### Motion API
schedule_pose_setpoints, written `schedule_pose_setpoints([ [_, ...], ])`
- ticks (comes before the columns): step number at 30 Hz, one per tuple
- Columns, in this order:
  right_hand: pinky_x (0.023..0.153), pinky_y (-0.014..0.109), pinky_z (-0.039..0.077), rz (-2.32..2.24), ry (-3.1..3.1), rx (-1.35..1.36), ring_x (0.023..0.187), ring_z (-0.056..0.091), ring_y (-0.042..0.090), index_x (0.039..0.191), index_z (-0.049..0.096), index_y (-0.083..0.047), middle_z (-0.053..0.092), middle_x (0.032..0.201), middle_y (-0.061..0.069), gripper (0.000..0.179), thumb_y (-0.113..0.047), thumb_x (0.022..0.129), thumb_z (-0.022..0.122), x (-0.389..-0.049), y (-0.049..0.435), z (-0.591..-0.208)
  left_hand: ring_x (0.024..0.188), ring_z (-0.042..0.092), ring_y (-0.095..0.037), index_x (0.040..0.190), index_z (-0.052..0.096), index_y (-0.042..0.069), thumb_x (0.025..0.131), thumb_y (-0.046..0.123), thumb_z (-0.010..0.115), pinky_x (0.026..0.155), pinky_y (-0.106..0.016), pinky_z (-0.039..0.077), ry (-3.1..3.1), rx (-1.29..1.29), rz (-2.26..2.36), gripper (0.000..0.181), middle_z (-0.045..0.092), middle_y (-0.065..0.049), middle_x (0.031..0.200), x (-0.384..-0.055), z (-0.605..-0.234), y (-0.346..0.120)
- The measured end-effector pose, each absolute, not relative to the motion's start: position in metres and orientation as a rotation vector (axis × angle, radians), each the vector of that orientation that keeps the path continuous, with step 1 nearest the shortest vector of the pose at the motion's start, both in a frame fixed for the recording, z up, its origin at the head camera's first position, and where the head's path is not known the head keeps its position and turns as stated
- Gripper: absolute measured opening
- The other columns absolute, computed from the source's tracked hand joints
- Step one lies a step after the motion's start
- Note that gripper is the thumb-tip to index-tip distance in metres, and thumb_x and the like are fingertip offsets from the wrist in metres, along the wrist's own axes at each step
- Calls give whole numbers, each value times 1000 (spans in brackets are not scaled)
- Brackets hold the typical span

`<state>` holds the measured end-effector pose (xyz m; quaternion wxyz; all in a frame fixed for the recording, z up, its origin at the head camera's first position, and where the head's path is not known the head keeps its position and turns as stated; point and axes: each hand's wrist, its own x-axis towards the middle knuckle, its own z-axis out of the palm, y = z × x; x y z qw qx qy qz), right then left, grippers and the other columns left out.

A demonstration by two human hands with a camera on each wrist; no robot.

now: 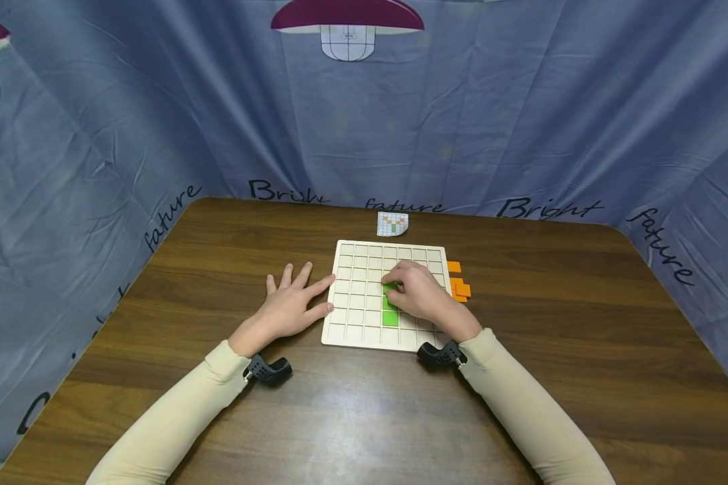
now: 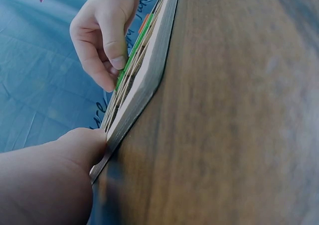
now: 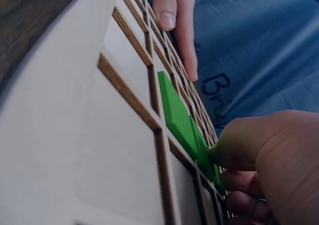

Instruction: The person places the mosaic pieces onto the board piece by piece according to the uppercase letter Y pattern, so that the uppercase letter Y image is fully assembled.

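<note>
A pale wooden grid board [image 1: 354, 316] lies flat on the table, with green square tiles [image 1: 390, 318] in a column of its cells. Over the far end of that column my right hand [image 1: 423, 294] pinches a green tile [image 1: 389, 287] between thumb and fingers. The right wrist view has the thumb [image 3: 234, 145] against the green, with the other fingers curled beneath. My left hand [image 1: 288, 306] rests on the table with fingers spread. Its thumb and index fingertips touch the board's left edge.
Several orange tiles [image 1: 463, 290] lie in a loose group beside the board's right edge. Behind the board is a small paper card [image 1: 392, 224] with a coloured grid pattern. A blue curtain [image 1: 461, 121] hangs around the back and sides of the wooden table [image 1: 340, 417].
</note>
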<state>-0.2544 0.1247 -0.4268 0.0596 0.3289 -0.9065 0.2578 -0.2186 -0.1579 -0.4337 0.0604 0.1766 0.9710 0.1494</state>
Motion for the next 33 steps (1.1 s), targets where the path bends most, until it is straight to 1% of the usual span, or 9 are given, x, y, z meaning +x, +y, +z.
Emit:
schedule_pose_setpoints([
  [8,79,37,52,795,-2747,993,90,63,22,109,78,-1,74,103,13,29,-1,84,65,-255,125,-426,152,10,-61,159,36,33,103,54,50,110,-85,9,2930,529,452,62,19,-24,169,-219,-432,-158],
  [15,71,30,45,804,-2745,990,80,55,17,111,78,-2,74,100,11,29,-2,84,66,-255,125,-426,152,10,-60,159,37,33,103,54,50,111,-84,9,2935,525,457,62,19,-24,169,-219,-431,-159],
  [17,71,30,45,805,-2750,987,80,55,17,111,78,-2,73,100,10,29,-2,85,66,-256,125,-426,152,11,-60,159,37,33,103,54,49,111,-85,9,2938,526,455,62,19,-24,169,-219,-431,-159],
  [23,80,37,53,789,-2757,987,88,63,21,108,79,-3,74,101,10,27,-3,85,66,-255,123,-424,152,10,-60,159,37,32,103,54,50,111,-85,8,2938,528,466,62,19,-24,169,-219,-431,-160],
  [33,84,40,55,761,-2756,989,91,65,22,108,79,-3,75,101,11,26,-3,84,67,-256,122,-426,152,10,-61,159,38,32,103,54,50,110,-85,9,2939,529,471,62,20,-25,168,-218,-432,-160],
])
